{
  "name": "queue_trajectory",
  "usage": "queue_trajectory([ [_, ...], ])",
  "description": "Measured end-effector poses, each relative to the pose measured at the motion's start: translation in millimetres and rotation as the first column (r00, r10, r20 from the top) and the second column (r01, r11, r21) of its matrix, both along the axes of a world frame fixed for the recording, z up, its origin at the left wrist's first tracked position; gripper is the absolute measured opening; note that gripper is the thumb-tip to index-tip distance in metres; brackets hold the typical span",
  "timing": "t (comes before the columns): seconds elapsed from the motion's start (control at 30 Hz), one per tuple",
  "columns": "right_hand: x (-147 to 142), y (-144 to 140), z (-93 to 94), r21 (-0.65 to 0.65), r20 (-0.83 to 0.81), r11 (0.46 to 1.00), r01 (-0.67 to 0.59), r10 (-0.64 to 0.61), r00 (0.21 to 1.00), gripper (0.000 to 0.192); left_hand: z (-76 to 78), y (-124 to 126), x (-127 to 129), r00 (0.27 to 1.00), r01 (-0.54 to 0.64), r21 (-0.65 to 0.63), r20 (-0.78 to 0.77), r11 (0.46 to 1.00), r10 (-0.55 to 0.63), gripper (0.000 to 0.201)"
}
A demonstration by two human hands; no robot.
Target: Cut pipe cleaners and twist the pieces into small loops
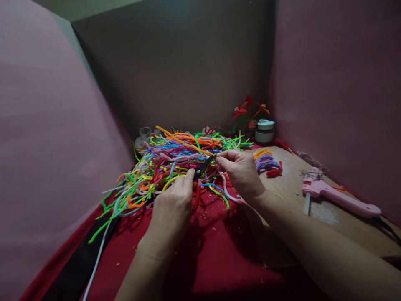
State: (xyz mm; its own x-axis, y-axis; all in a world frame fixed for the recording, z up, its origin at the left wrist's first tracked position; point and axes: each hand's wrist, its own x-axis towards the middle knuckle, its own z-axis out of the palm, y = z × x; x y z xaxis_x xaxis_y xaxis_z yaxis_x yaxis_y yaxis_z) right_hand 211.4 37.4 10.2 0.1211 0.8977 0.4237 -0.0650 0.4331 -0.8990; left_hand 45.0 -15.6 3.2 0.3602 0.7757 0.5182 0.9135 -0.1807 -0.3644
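Red cloth (pixel 219 259) covered the near table. Left hand (pixel 172 207) was closed around a pair of scissors (pixel 202 169) with red handles, dark blades pointing up and right. Right hand (pixel 239 169) pinched a thin strand between thumb and fingers, right at the blade tips. Just beyond both hands lay a heap of multicoloured pipe cleaners (pixel 175 156). Right of it: a small purple and orange bundle (pixel 265 161), then a pink glue gun (pixel 338 196) on a brown board (pixel 332 225). Far corner: a lidded jar (pixel 265 131) and red pipe-cleaner flowers (pixel 247 109).
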Motion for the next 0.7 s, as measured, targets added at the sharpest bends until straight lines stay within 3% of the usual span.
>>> queue_trajectory([
  [0.27,0.0,0.6,0.3,0.008,0.022,1.000,-0.001,0.001,1.000,0.012,-8.2,2.8,-3.3,0.997,0.073,-0.003,0.021,0.997,-0.073,0.046],
  [0.7,0.1,2.8,-4.8,0.104,0.205,0.990,0.099,-0.118,0.972,0.016,-9.5,4.0,3.5,1.000,-0.014,-0.042,-0.004,0.999,0.014,0.047],
])
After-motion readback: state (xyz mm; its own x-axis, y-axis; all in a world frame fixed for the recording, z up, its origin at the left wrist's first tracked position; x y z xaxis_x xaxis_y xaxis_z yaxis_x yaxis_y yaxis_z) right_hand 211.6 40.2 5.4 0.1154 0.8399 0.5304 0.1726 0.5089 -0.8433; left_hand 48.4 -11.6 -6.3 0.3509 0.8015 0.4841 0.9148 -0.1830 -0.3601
